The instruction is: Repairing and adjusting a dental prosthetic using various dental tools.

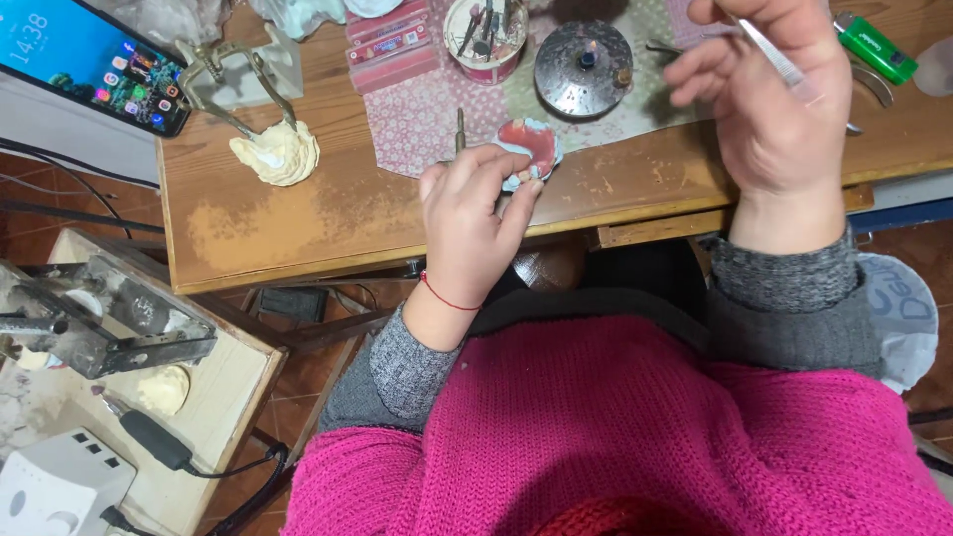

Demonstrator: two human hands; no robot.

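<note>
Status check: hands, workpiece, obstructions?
Left hand grips denture model at bench edge. Right hand holds metal instrument above. Burner lit behind.

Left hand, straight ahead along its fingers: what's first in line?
The left hand already holds the pink denture model at its fingertips. Beyond that, probably the round metal burner with its small flame; depth is unclear.

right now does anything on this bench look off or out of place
One thing: the phone at the top left hangs over the wooden bench's corner, unsupported on one side. The left hand holds the pink denture model at the bench; the right hand holds a thin metal tool.
</note>
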